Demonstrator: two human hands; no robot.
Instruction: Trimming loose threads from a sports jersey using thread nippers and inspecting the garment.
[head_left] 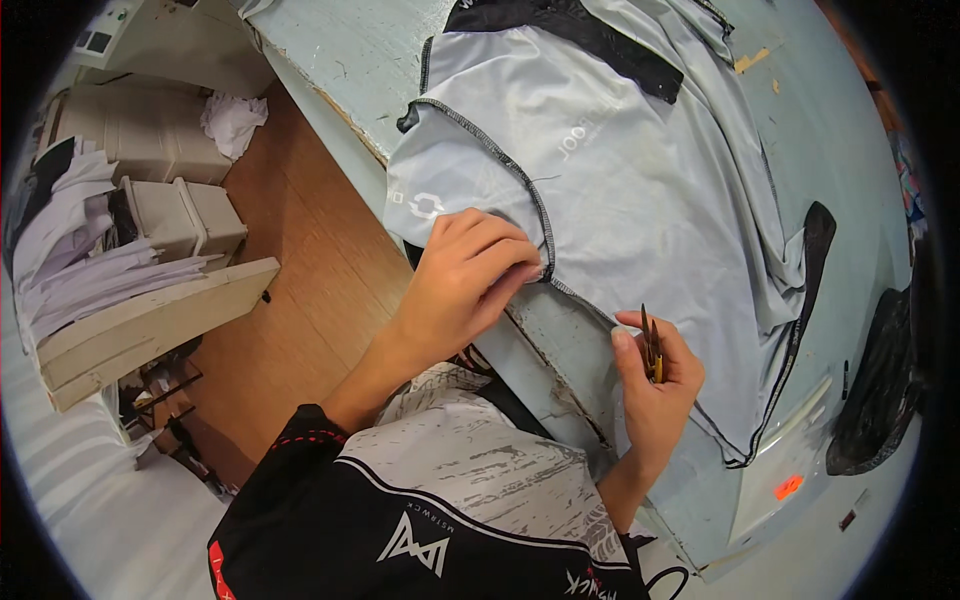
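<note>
A pale grey garment, seemingly inside out, with black overlocked seams and black panels, is spread over the table. At its near edge my left hand is closed, fingertips pinching the fabric where two dark seams meet. My right hand lies to the right along the same edge. Dark-bladed thread snips are tucked in its curled fingers, blades pointing away from me. The right thumb and forefinger are at the hem, but whether they grip the cloth is hard to tell.
The light blue table has a worn, chipped edge. Black fabric and a white sheet with an orange mark lie at the right. Across the wooden floor, left, are beige bins and a board beside stacked pale cloth.
</note>
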